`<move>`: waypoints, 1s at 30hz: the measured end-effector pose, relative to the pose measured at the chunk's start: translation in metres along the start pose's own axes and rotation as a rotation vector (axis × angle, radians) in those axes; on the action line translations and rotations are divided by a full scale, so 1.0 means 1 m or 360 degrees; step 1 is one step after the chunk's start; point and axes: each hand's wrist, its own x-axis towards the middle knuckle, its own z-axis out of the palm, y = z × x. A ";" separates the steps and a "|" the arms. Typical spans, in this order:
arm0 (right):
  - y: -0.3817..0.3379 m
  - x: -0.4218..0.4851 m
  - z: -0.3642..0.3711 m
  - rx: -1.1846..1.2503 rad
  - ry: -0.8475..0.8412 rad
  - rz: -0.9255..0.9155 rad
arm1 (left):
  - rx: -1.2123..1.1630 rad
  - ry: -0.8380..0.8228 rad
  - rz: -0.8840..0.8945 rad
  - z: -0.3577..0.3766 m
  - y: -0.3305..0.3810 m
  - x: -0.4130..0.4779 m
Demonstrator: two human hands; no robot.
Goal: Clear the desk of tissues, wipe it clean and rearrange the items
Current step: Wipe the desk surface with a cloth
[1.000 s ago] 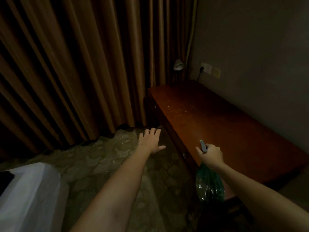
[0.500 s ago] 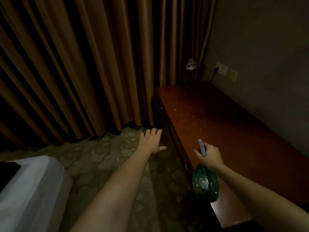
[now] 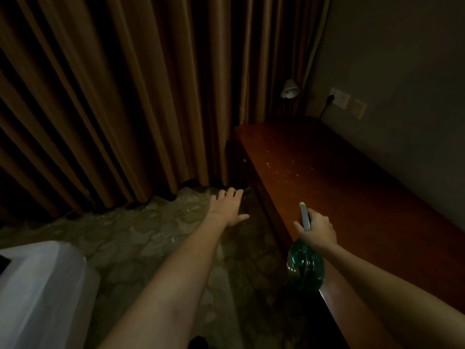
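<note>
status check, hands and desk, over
Right hand grips green spray bottle at reddish wooden desk edge. Left hand open, empty, over patterned carpet. Desktop pale-speckled, no tissues in view.

Bare left hand point(image 3: 230, 210), bare right hand point(image 3: 318, 229)

Left hand point(image 3: 227, 209) stretched forward, fingers point(image 3: 232, 194) spread; right hand point(image 3: 318, 229) grips spray bottle point(image 3: 305, 269).

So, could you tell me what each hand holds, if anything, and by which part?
The right hand grips the spray bottle at its neck, under the sprayer; the left hand holds nothing.
</note>
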 end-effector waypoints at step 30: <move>-0.140 0.146 0.080 0.0213 0.0113 0.0364 | 0.0092 -0.0081 0.0319 -0.034 -0.177 0.168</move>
